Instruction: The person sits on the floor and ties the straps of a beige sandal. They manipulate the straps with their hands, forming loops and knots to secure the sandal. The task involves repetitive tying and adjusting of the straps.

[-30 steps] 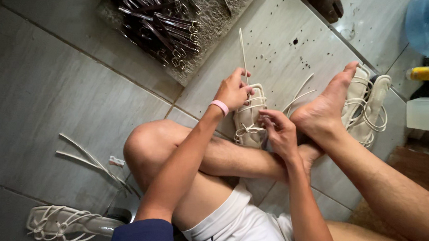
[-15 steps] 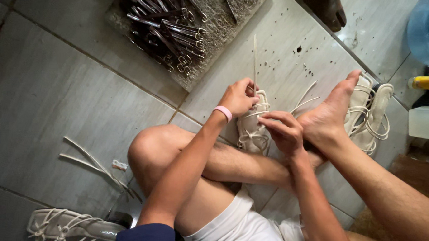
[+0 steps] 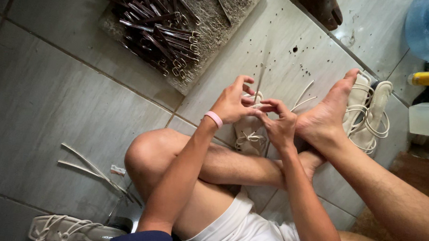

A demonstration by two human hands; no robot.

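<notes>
I sit on a tiled floor with my legs crossed. A cream strappy sandal (image 3: pixel 248 131) stands between my hands in front of my shin. My left hand (image 3: pixel 232 101), with a pink band at the wrist, grips the sandal's top and a thin cream strap (image 3: pixel 260 83) that sticks upward. My right hand (image 3: pixel 278 122) pinches the straps on the sandal's right side. Loose strap ends (image 3: pixel 304 96) trail to the right toward my bare foot (image 3: pixel 327 117).
A mat with a heap of dark metal buckled pieces (image 3: pixel 155 33) lies ahead on the left. Two more cream sandals (image 3: pixel 369 116) lie beyond my foot, another (image 3: pixel 68 229) at lower left. Loose strips (image 3: pixel 87 168) lie on the tiles. A blue water jug (image 3: pixel 427 28) stands far right.
Both hands have shifted slightly on the sandal. The upright strap has been drawn through and now stands shorter above my left hand. My right hand moved up to the sandal's top.
</notes>
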